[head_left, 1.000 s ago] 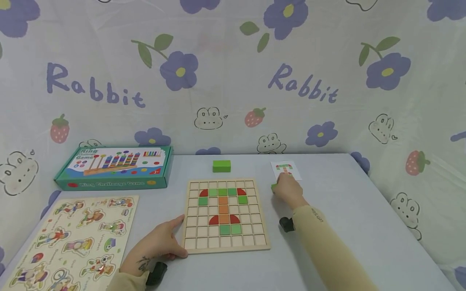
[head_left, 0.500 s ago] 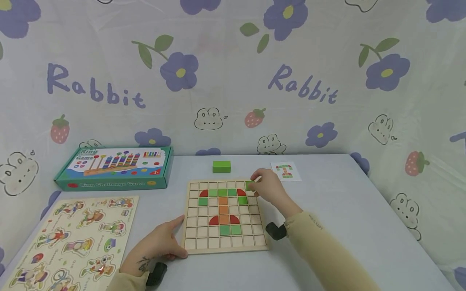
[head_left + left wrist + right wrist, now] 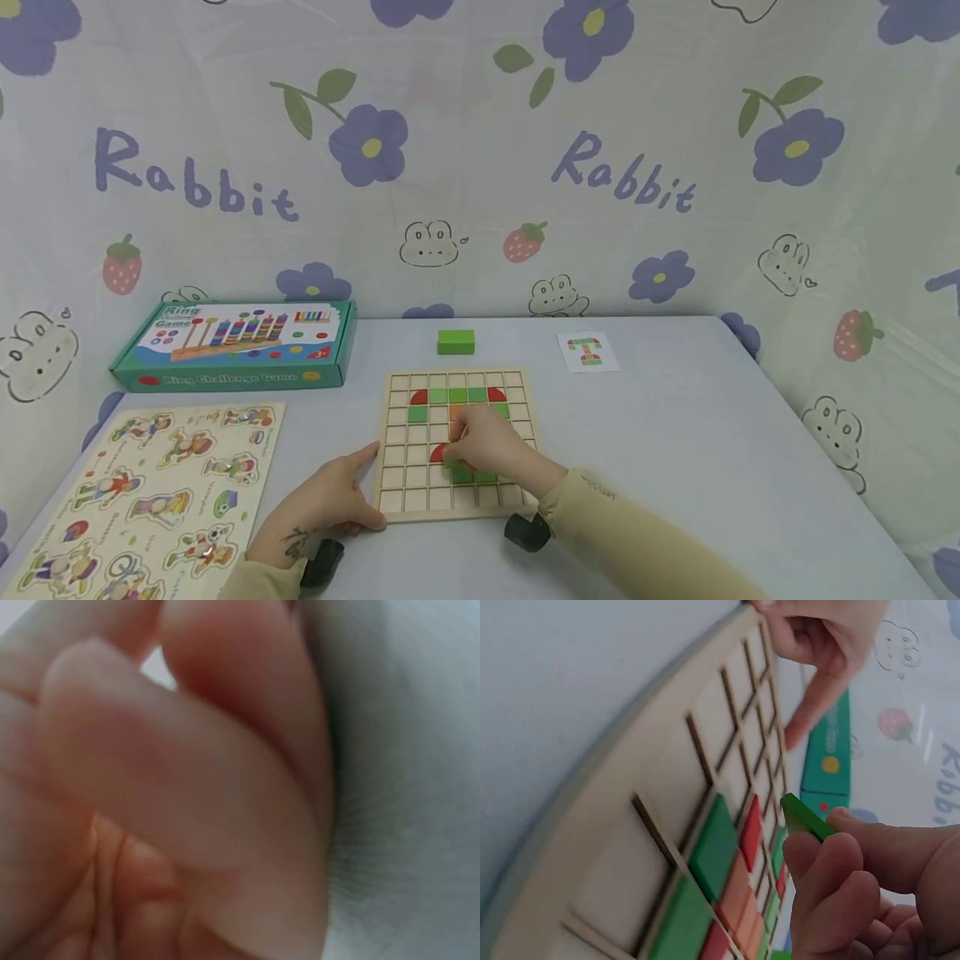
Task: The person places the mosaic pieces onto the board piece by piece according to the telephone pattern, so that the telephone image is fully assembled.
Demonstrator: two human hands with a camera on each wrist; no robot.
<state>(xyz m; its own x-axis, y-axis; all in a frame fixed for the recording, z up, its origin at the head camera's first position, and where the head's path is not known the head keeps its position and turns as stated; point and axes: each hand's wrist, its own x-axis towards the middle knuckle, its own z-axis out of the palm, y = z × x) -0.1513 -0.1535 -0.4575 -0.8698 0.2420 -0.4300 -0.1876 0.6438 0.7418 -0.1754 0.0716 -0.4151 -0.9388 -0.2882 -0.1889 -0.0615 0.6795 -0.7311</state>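
Note:
A wooden grid board (image 3: pixel 465 516) lies on the table, with green tiles (image 3: pixel 417 413), red quarter-round tiles (image 3: pixel 420 397) and orange tiles (image 3: pixel 748 919) in its cells. My right hand (image 3: pixel 495 446) is over the board's middle and hides part of the pattern. In the right wrist view its thumb and fingers pinch a thin green tile (image 3: pixel 808 817), held tilted above the board. My left hand (image 3: pixel 330 496) rests at the board's left side, index finger against the left edge and thumb at the near left corner. Close-up, blurred fingers (image 3: pixel 172 765) fill the left wrist view.
A green block (image 3: pixel 456 342) stands behind the board. At the back right lies a small pattern card (image 3: pixel 588 352). A boxed ring game (image 3: pixel 236 346) and a wooden picture puzzle (image 3: pixel 161 507) occupy the left side.
My right hand has carried the green tile from beside the pattern card, leftward and nearer, to above the lower middle of the board. My left hand stays at the board's edge.

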